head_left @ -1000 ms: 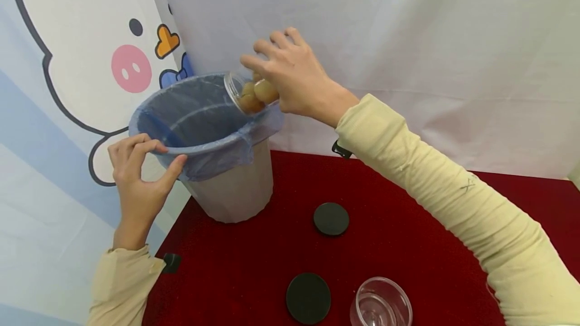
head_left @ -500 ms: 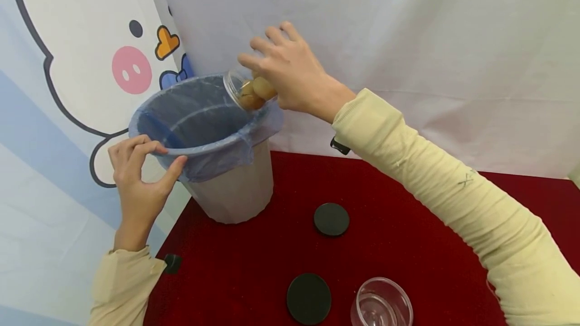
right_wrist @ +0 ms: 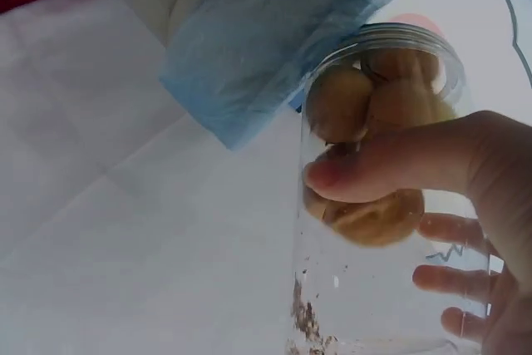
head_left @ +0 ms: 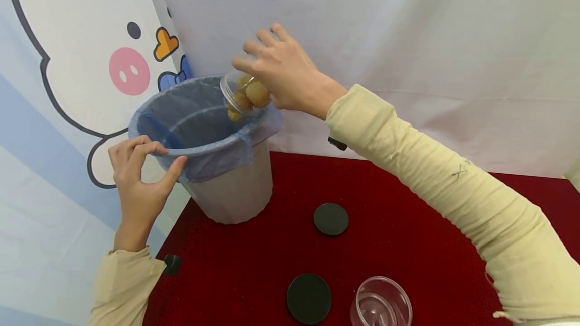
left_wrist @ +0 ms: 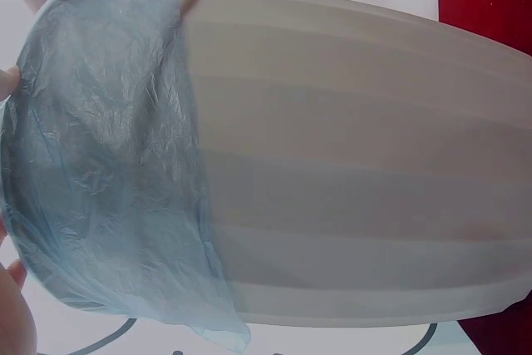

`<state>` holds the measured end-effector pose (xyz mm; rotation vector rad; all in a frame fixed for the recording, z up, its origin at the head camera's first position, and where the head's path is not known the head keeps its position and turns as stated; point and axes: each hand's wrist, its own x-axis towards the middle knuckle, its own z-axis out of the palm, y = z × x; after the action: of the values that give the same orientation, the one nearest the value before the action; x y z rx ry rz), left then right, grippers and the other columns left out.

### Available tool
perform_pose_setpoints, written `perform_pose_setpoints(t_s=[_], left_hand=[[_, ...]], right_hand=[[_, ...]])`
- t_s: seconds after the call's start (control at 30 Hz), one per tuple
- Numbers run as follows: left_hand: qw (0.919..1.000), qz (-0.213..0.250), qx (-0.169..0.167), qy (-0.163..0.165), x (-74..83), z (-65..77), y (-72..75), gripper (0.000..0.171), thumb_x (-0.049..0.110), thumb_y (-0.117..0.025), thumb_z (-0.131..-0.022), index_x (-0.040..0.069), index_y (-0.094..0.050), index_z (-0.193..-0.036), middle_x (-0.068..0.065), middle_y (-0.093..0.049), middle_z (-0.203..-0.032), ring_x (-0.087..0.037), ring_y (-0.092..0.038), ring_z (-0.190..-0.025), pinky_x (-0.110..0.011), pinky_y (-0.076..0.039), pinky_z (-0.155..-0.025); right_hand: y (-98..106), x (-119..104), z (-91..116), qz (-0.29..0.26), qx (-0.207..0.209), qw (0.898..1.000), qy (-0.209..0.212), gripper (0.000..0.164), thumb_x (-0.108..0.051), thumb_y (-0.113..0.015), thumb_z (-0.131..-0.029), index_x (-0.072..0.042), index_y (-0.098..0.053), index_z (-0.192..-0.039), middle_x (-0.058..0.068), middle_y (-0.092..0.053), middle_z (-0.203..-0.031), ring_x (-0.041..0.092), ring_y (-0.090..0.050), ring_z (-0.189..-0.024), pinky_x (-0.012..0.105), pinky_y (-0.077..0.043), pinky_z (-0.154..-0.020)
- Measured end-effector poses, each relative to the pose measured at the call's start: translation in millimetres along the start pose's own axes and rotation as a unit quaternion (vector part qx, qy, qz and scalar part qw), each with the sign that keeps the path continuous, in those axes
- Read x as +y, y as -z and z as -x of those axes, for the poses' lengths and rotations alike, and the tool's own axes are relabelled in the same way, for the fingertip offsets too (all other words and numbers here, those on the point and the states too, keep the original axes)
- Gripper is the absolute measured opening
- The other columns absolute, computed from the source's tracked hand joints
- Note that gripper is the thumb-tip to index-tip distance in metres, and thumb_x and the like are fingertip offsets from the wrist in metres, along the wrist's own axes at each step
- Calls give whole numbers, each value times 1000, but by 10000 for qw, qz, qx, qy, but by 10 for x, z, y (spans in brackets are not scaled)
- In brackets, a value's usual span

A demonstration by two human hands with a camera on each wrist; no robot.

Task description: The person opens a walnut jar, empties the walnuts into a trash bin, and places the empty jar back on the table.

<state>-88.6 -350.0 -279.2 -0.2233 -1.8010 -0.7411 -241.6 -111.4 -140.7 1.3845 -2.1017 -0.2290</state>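
My right hand grips a clear plastic jar above the far right side of a trash can. The jar lies tipped, its mouth pointing left and down over the can's opening. Several round yellow-brown balls are bunched toward the mouth, the lowest one right at the jar's rim. Brown crumbs cling near the jar's base in the right wrist view. A blue bag lines the can and folds over its rim. At the near left of that rim, my left hand pinches the edge between thumb and fingers.
On the red tabletop lie two dark round lids. Near the front edge stands a clear open container. A pale curtain hangs behind, and a cartoon-printed panel borders the left side.
My right hand has shifted slightly left with the jar, which now tips further down. The balls have slid toward its mouth. My left hand stays on the rim.
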Motion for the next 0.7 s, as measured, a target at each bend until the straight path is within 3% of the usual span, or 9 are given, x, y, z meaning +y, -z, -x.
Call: perform_pose_setpoints(t_s=[0.23,0.47,0.7], left_hand=[[9999,124,9,-25,206,-43,-9,44,34,-76,-76,-7,-61,-81,-21,-52,-91,-10,-36,-102,-32,-26,-91],[9998,179,-73,-11,226,-59,12,46,36,-74,-78,-8,-61,-82,-23,-51,-91,-8,-35,-102,-31,-25,-91],[9998,217,-32,27,235,-70,53,47,36,-74,-78,-8,-61,-82,-23,-52,-90,-8,-36,-101,-31,-25,-92]], right_hand=[[11,-1,-25,-295,-203,9992,-149,73,-16,-76,-69,-18,-47,-136,10,-49,-129,34,-42,-117,47,-27,-100],[35,-31,-9,-362,-118,9992,-136,71,-10,-73,-69,-17,-49,-135,10,-51,-128,34,-43,-116,48,-27,-100],[86,-82,-28,2,-127,9999,9,72,-13,-77,-66,-17,-49,-132,10,-50,-129,34,-41,-120,49,-25,-103]])
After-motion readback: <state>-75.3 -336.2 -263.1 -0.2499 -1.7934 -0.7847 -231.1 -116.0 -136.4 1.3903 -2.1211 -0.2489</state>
